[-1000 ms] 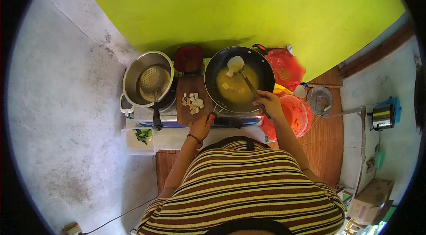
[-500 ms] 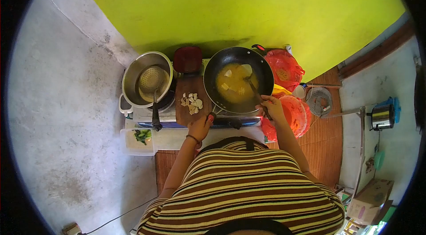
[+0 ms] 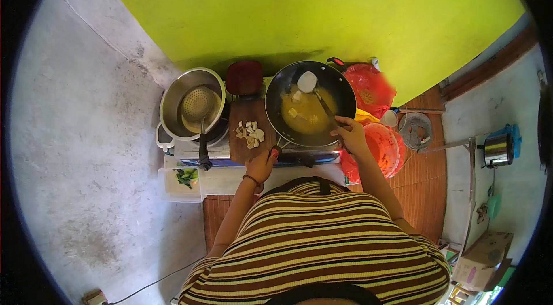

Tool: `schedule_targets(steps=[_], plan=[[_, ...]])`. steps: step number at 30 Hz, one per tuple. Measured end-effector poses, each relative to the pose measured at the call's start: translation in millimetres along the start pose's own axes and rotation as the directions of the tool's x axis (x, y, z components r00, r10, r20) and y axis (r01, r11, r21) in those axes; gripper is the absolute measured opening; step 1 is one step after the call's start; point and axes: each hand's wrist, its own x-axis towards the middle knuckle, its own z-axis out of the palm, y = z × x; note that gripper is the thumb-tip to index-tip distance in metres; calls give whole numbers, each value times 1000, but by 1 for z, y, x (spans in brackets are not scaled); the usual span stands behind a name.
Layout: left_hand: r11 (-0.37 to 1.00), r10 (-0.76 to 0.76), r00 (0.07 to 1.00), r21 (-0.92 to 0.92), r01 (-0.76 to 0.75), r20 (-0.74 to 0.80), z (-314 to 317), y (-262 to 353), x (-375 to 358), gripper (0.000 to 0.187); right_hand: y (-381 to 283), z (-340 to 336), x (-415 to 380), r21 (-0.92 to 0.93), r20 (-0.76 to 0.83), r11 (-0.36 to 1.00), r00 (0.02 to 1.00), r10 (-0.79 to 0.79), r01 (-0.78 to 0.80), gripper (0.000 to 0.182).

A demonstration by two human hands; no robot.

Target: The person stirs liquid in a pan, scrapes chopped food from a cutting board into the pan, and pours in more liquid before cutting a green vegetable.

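A black wok (image 3: 275, 89) holds yellow liquid with a few pale pieces in it. My left hand (image 3: 260, 164) is closed round the wok's handle (image 3: 280, 145), at its near left side. In my right hand (image 3: 350, 134) is a spatula (image 3: 325, 104), gripped by its dark handle. The spatula's pale, rounded head is over the far part of the wok, apparently above the liquid. Just beyond my left hand lies a brown wooden cutting board (image 3: 241, 115) with chopped white pieces (image 3: 251, 134), perhaps garlic.
Left of the board stands a steel pot (image 3: 168, 110) with a perforated skimmer (image 3: 197, 103) in it. A clear plastic container (image 3: 167, 191) holds green leaves. Red-lined tubs (image 3: 380, 146) stand right of the wok. Behind the board is a dark red container (image 3: 243, 77).
The spatula's head has come up out of the liquid and moved left and away from me. My right hand has shifted slightly; my left hand keeps its grip on the wok handle.
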Motion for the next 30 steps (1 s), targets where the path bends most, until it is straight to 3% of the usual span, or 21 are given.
schedule_targets(steps=[2, 5, 8, 10, 11, 14, 17, 23, 26, 30], plan=[[999, 17, 1000, 47, -17, 0, 0, -1, -1, 36, 11, -7, 1, -52, -32, 998, 999, -35, 34, 37], [997, 37, 999, -63, -35, 18, 9, -15, 7, 37, 24, -18, 0, -278, -43, 955, 992, -118, 102, 37], [997, 81, 997, 14, -82, 14, 4, -11, 5, 38, 13, -13, -15, -126, -72, 991, 997, 25, -34, 37], [995, 56, 998, -84, -53, 25, 9, -16, 3, 34, 20, -12, -17, -73, -67, 994, 995, 80, -84, 37], [990, 49, 999, -134, -45, 24, 10, -16, 7, 33, 20, -14, -14, -47, -63, 994, 993, 97, -100, 36], [1000, 14, 999, -24, -13, 42, 2, -7, 3, 32, 20, -13, -12, 103, -39, 983, 987, 158, -153, 35], [999, 21, 998, -32, -19, 61, 1, -7, 4, 31, 17, -10, -7, 170, 2, 976, 991, 137, -135, 34], [999, 32, 999, -34, -31, 29, 2, -7, 4, 32, 7, 1, -1, 95, 47, 995, 998, 30, -34, 35], [1000, -1, 1000, -26, 2, 15, 3, -5, 3, 32, -5, 1, -7, -34, 23, 999, 1000, 14, -13, 36], [1000, 14, 1000, 3, -14, 2, 2, -4, -1, 31, 7, -7, -7, -295, -44, 948, 989, -140, 121, 39]])
